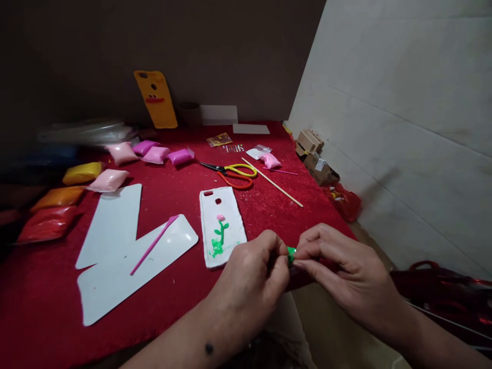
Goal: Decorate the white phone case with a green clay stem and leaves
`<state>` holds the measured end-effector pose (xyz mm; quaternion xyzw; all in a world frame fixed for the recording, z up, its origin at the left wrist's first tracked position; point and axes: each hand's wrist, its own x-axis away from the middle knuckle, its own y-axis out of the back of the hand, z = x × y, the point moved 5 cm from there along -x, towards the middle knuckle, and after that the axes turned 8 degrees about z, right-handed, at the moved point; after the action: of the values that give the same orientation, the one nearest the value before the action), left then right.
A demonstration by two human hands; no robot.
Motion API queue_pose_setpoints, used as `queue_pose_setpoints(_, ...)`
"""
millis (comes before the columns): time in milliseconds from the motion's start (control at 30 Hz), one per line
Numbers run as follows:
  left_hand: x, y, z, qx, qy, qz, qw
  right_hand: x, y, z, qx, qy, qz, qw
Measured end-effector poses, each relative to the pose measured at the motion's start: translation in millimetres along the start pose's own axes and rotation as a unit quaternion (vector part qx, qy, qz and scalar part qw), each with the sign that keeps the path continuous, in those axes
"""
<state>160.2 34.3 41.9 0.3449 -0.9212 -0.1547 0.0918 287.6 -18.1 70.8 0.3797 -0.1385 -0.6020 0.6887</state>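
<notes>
Near the front right edge of the red table, my left hand (261,277) and my right hand (342,271) pinch a small green piece (291,254) between them. Fingers hide most of it, so whether it is clay or a packet is unclear. Just beyond my left hand lies a white phone case (226,220). It bears a pink flower bud (220,218) on a green stem with leaves, and green patches at the bottom.
Scissors (234,173) and a wooden stick (272,182) lie behind the case. Two white boards (111,287), one under a pink tool (154,246), are at left, with several coloured packets (109,180) behind. A yellow case (157,102) stands at the back.
</notes>
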Motion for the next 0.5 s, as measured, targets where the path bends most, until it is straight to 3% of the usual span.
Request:
queue_pose_setpoints(233, 0.4, 4.5, 3.9, 0.025, 0.018, -0.010, 0.999, -0.2, -2.0, 3.0, 0.010, 0.060, 0.041, 0.997)
queue_pose_setpoints(500, -0.5, 8.4, 5.7, 0.044, 0.026, -0.013, 0.999, -3.2, -1.3, 0.5, 0.015, 0.046, 0.039, 0.998)
